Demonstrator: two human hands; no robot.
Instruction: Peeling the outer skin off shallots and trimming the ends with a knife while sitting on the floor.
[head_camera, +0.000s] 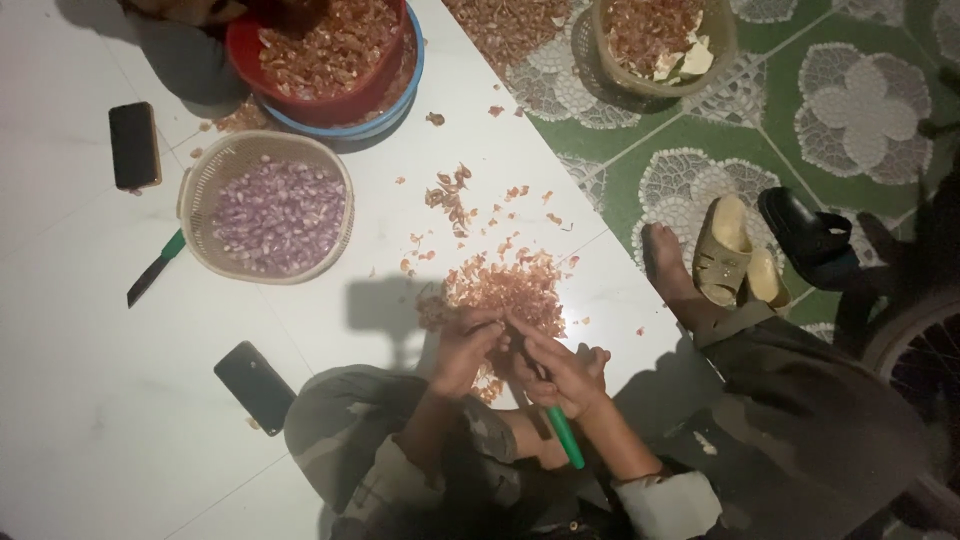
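On the white floor, between the person's knees, a pile of peels (505, 290) is seen, and both hands are kept just above its near edge. The left hand (462, 350) is closed around a small shallot (497, 325), which is mostly hidden by the fingers. The right hand (560, 372) is clenched on a knife with a green handle (563, 436); the handle is pointed back toward the body and the blade is hidden between the hands. To the left, a beige basket (195, 180) filled with peeled purple shallots (278, 215) is placed, and a second knife (153, 268) is laid just beside it. A red bowl (245, 50) with unpeeled shallots is standing behind the basket. Two dark phones (134, 145) are lying on the floor, well apart.
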